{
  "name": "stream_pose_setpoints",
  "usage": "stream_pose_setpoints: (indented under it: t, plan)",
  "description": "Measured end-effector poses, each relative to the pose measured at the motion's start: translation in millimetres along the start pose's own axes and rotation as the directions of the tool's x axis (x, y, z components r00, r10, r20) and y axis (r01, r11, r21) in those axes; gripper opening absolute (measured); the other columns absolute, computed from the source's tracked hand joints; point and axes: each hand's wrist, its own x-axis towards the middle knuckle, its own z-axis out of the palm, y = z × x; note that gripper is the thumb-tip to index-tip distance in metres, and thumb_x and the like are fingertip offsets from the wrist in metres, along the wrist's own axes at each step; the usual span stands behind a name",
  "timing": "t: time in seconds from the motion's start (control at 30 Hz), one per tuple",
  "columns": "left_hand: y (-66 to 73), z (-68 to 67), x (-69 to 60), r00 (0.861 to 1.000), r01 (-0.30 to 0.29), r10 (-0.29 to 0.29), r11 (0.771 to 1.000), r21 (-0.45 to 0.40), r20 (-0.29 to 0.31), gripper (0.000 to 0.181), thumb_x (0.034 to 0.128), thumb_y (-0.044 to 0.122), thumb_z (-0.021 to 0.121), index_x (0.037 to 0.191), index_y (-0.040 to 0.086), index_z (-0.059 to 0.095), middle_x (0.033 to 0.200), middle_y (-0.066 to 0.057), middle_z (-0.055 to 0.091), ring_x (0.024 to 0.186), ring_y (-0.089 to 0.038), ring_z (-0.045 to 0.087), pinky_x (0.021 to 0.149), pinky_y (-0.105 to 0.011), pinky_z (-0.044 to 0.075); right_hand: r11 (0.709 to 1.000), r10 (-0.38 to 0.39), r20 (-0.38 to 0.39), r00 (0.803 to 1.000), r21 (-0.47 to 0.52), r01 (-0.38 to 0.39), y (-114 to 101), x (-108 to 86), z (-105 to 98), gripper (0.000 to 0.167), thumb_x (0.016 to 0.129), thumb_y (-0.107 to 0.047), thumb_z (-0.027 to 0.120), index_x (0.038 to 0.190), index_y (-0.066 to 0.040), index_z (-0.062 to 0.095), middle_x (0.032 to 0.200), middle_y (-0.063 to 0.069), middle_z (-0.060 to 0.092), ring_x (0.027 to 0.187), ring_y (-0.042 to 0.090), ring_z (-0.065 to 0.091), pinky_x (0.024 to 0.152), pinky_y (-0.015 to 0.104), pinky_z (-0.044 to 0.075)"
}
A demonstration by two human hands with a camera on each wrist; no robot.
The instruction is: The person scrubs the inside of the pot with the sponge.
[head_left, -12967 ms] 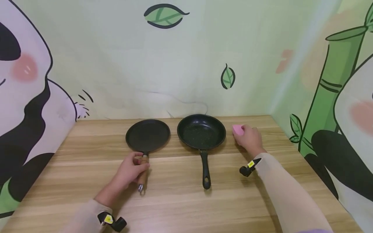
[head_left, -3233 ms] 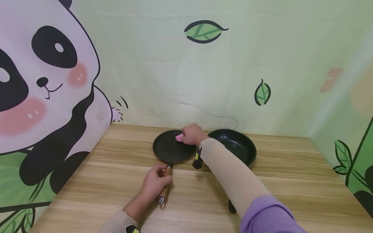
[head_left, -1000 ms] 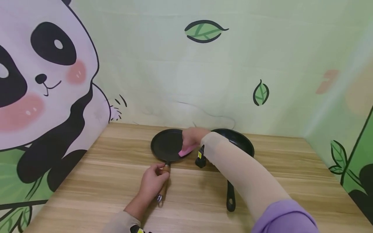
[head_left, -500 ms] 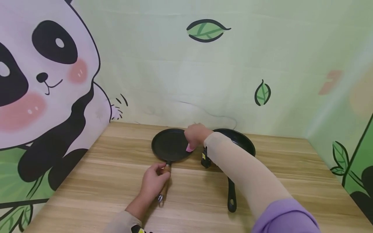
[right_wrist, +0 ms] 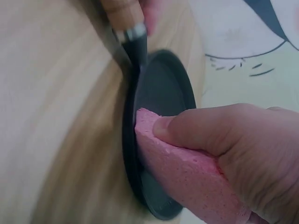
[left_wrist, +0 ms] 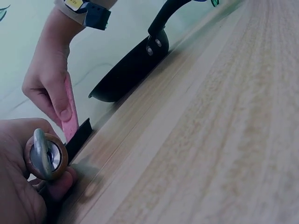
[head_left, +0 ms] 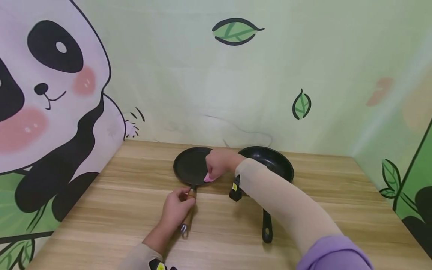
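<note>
A flat black pan (head_left: 190,165) with a low rim lies on the wooden table, its wooden handle (head_left: 189,215) toward me. My left hand (head_left: 176,210) grips that handle; in the left wrist view the handle's metal hanging ring (left_wrist: 43,154) faces the camera. My right hand (head_left: 221,163) pinches a pink sponge (right_wrist: 187,172) between thumb and fingers. The sponge touches the pan's inside near the rim, on the side close to the handle. The right hand and forearm hide part of the pan's right side.
A deeper black frying pan (head_left: 266,155) stands to the right, its black handle (head_left: 267,227) toward me, partly hidden under my right forearm. The wooden table (head_left: 320,210) ends at a wall printed with pandas and leaves (head_left: 237,32).
Over the last second my right hand has shifted the sponge along the pan's right side, now nearer the handle. Earlier the sponge was at the far right, beyond the deeper pan. My left hand keeps its grip.
</note>
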Motion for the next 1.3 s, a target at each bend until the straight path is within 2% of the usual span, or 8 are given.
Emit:
stream_pose_setpoints:
  t: [0.1,0.33,0.53,0.7,0.9,1.03,1.2,1.3]
  plan:
    - [0.6,0.3,-0.7,1.000,0.015,-0.015,1.000,-0.017,0.002,0.040,0.0765,0.006,0.070,0.115,-0.006,0.070,0.088,-0.012,0.068,0.080,-0.019,0.060,0.071,-0.029,0.051,0.999,-0.041,-0.048,0.998,-0.003,0.041,-6.0,1.5,4.7,0.021,0.091,-0.031,0.067,0.083,-0.017,0.080,0.072,-0.007,0.069,0.067,0.015,0.055,0.064,0.027,0.047]
    - [3.1,0.6,-2.0,0.999,0.031,-0.031,0.997,-0.064,0.008,0.040,0.0762,0.002,0.069,0.114,-0.009,0.068,0.086,-0.014,0.067,0.076,-0.018,0.060,0.066,-0.026,0.051,0.998,-0.062,-0.175,0.983,-0.006,0.062,-19.5,4.2,14.0,0.025,0.093,-0.030,0.065,0.107,-0.016,0.081,0.107,-0.001,0.076,0.095,0.016,0.069,0.089,0.028,0.053]
    - [3.9,0.0,-1.9,0.999,0.041,-0.039,0.996,-0.084,0.021,0.039,0.0764,0.001,0.069,0.114,-0.009,0.068,0.085,-0.013,0.065,0.074,-0.016,0.059,0.064,-0.025,0.051,0.997,-0.074,-0.275,0.959,-0.026,0.069,-26.7,21.9,23.9,0.027,0.095,-0.034,0.064,0.110,-0.019,0.080,0.104,-0.005,0.077,0.092,0.012,0.069,0.091,0.028,0.051]
    - [2.2,-0.2,-1.1,0.999,0.039,-0.037,0.996,-0.079,0.020,0.039,0.0759,0.001,0.069,0.114,-0.009,0.068,0.085,-0.013,0.066,0.075,-0.016,0.059,0.065,-0.024,0.051,0.998,-0.040,-0.340,0.939,-0.058,0.022,-31.7,42.7,35.9,0.034,0.098,-0.044,0.060,0.120,-0.024,0.076,0.111,-0.007,0.075,0.101,0.013,0.066,0.097,0.032,0.045]
    - [1.7,1.3,-1.4,1.000,0.024,-0.024,0.999,-0.043,0.011,0.039,0.0762,0.003,0.070,0.114,-0.008,0.069,0.084,-0.012,0.067,0.076,-0.018,0.060,0.067,-0.026,0.050,0.998,-0.033,-0.340,0.940,-0.053,0.016,-26.5,51.3,43.8,0.037,0.099,-0.046,0.059,0.126,-0.026,0.073,0.109,-0.006,0.076,0.094,0.015,0.060,0.092,0.029,0.044]
    - [1.2,4.2,-1.9,1.000,0.028,-0.028,1.000,-0.008,0.004,0.038,0.0782,0.006,0.070,0.115,-0.005,0.069,0.085,-0.010,0.069,0.077,-0.017,0.061,0.070,-0.027,0.050,0.988,-0.138,-0.314,0.939,-0.115,0.106,-17.9,42.4,44.0,0.038,0.100,-0.046,0.058,0.127,-0.024,0.072,0.098,-0.004,0.076,0.085,0.014,0.058,0.085,0.027,0.041]
    - [2.1,3.3,-2.9,1.000,0.030,-0.030,1.000,0.009,-0.007,0.039,0.0797,0.008,0.070,0.117,-0.004,0.069,0.089,-0.011,0.070,0.082,-0.020,0.062,0.072,-0.029,0.050,0.948,-0.282,-0.248,0.927,-0.221,0.230,-7.7,18.2,33.3,0.033,0.100,-0.040,0.059,0.120,-0.020,0.076,0.092,-0.002,0.073,0.079,0.016,0.056,0.077,0.029,0.040]
    - [2.5,1.3,-3.6,0.999,0.031,-0.031,0.999,0.012,-0.012,0.039,0.0797,0.008,0.070,0.117,-0.004,0.070,0.089,-0.011,0.070,0.082,-0.020,0.062,0.072,-0.029,0.050,0.929,-0.317,-0.191,0.929,-0.262,0.263,-1.3,5.5,26.5,0.030,0.099,-0.039,0.061,0.118,-0.020,0.076,0.092,-0.001,0.073,0.079,0.018,0.052,0.074,0.029,0.038]
